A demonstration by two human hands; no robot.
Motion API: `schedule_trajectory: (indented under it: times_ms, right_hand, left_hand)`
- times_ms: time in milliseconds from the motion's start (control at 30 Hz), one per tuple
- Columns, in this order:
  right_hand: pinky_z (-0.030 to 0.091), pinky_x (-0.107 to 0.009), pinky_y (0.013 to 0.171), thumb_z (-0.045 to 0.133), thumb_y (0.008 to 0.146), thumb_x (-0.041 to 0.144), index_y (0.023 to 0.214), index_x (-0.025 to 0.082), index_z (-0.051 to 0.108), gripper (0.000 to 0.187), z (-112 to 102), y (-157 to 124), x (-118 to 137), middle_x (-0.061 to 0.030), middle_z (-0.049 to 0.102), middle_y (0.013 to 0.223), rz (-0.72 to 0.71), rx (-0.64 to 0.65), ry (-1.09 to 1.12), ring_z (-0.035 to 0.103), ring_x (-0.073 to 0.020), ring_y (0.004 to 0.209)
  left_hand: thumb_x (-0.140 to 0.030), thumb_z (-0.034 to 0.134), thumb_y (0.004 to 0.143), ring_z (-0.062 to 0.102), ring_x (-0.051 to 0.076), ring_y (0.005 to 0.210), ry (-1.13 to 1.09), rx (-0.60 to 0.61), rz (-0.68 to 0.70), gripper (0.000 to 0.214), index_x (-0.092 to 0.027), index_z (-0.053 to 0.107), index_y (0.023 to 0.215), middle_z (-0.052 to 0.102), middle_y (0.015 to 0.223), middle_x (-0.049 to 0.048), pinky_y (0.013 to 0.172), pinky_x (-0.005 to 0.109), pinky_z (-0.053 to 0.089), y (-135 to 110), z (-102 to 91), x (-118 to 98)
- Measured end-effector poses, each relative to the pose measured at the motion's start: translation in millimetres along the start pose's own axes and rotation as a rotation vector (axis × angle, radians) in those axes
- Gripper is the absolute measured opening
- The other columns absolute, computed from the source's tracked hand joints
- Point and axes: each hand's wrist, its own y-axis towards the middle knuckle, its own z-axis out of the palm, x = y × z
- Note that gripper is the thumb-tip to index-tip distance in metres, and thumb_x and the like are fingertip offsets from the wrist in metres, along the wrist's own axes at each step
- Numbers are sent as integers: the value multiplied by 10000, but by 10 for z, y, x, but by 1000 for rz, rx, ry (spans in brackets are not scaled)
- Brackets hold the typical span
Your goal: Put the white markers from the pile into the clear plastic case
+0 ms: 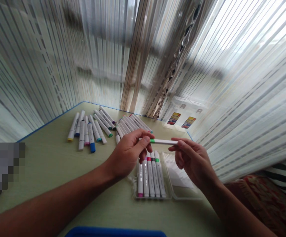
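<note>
A white marker point(165, 142) with a green band lies level between my two hands, above an open clear plastic case point(169, 194). My left hand point(134, 146) pinches its green-banded end between thumb and fingers. At the other end, my right hand point(191, 156) grips the white barrel with thumb and fingertips. Inside the case's left half, several white markers point(153, 177) stand side by side, showing purple, red, black and green bands and one pink end. Part of that row is hidden behind my left hand. The case's lid half point(179, 177) lies opened to the right.
Loose markers point(86, 131) are spread at the back left of the green table point(46, 171), with more markers point(130, 123) behind my left hand. A clear case with labels point(181, 113) stands by the striped curtain point(103, 49). A blue edge point(115, 232) shows at the front.
</note>
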Motion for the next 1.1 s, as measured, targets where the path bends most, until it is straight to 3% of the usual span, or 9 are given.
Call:
schedule_trajectory:
  times_ms: [200, 500, 933, 1100]
  right_hand:
    - [354, -177, 318, 709, 803, 314, 896, 169, 733, 174, -11, 52, 13, -53, 729, 711, -36, -97, 28, 443, -56, 359]
    - [343, -187, 305, 710, 793, 316, 881, 164, 726, 176, -17, 60, 3, -45, 723, 693, -41, -106, 59, 435, -58, 349]
    - [347, -197, 328, 706, 794, 290, 853, 162, 734, 143, -28, 28, -2, -69, 726, 694, -72, -78, 36, 471, -79, 372]
    - [359, -196, 360, 741, 795, 288, 861, 159, 745, 145, -47, -5, -50, -64, 721, 695, -86, -16, -46, 480, -71, 392]
  left_hand:
    - [-280, 532, 912, 528, 85, 521, 1, -17, 48, 287, -81, 626, 1096, 671, 827, 69, 502, 229, 458, -8, -9, -46]
    - [-267, 542, 925, 542, 79, 540, 131, 9, 143, 318, -80, 658, 1154, 719, 879, 93, 528, 218, 473, -63, -3, -53]
    - [-280, 652, 846, 539, 70, 494, 102, -54, 24, 317, -79, 691, 1087, 728, 839, 95, 477, 202, 483, -37, -14, -27]
    - [-305, 692, 821, 544, 88, 519, 168, -39, 37, 278, -83, 687, 989, 659, 709, 41, 482, 207, 478, -32, -17, -11]
